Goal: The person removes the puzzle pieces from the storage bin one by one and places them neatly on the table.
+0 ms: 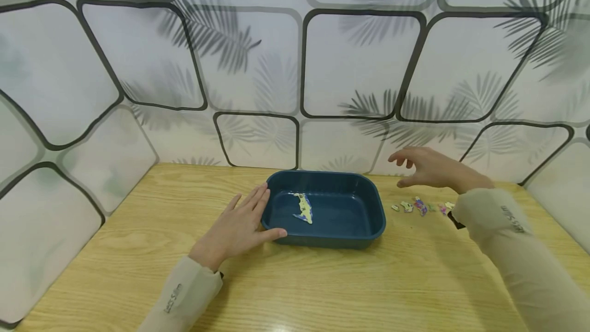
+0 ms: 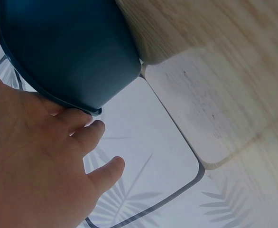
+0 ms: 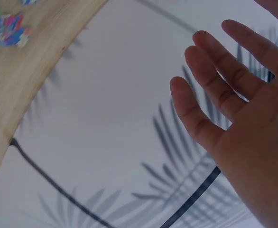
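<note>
A dark blue rectangular basin (image 1: 329, 244) stands on the wooden table. In it lies a flat, irregular pale yellow piece with blue edges (image 1: 304, 209). My left hand (image 1: 237, 227) rests against the basin's left side, fingers straight along the rim and thumb over the front corner. The left wrist view shows the fingers touching the rim of the basin (image 2: 72, 52). My right hand (image 1: 430, 168) hovers right of the basin, its fingers loosely bent and holding nothing. Below it, small multicoloured pieces (image 1: 420, 206) lie in a row on the table; the sleeve may hide some.
The wooden table (image 1: 138, 270) reaches back to a pale wall (image 1: 361, 65) with dark outlines and leaf prints. Similar wall panels close in on the left and right. In the right wrist view, one colourful piece (image 3: 6, 28) shows near the table's edge.
</note>
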### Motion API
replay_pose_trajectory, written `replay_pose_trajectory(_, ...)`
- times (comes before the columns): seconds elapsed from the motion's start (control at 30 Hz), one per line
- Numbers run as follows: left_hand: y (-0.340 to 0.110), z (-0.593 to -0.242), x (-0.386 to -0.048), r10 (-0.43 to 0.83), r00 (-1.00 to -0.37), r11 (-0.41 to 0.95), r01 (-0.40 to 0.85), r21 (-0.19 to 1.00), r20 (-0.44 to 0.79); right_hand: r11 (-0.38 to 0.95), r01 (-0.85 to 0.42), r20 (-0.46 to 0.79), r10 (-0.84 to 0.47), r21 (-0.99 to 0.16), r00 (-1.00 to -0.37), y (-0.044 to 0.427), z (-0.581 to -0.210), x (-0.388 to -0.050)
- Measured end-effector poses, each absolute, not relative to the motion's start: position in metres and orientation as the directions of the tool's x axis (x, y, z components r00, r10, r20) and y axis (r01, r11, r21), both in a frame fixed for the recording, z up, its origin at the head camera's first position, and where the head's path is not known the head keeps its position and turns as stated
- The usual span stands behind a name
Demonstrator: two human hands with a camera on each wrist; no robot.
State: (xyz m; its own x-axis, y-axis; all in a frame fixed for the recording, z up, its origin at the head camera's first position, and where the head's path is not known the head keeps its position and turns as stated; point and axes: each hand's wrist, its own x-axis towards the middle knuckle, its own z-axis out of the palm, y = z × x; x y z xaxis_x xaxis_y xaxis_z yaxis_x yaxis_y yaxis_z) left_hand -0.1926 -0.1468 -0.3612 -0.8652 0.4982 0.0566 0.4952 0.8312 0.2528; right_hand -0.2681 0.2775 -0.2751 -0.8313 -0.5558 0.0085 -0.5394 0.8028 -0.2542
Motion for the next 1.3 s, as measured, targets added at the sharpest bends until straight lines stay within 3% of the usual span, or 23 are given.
replay_pose_trajectory(0.6, -0.145, -0.362, -0.194, 0.505, -0.861, 0.828, 0.504, 0.246, 0.064, 0.731, -0.576, -0.051, -0.634, -0.365, -0.772, 0.195, -0.276, -0.276)
replay_pose_trajectory(1.3, -0.146, -0.362, -0.193, 0.501, -0.863, 0.829, 0.501, 0.247, 0.069, 0.714, -0.639, -0.179, -0.695, -0.285, -0.696, 0.124, -0.301, -0.285)
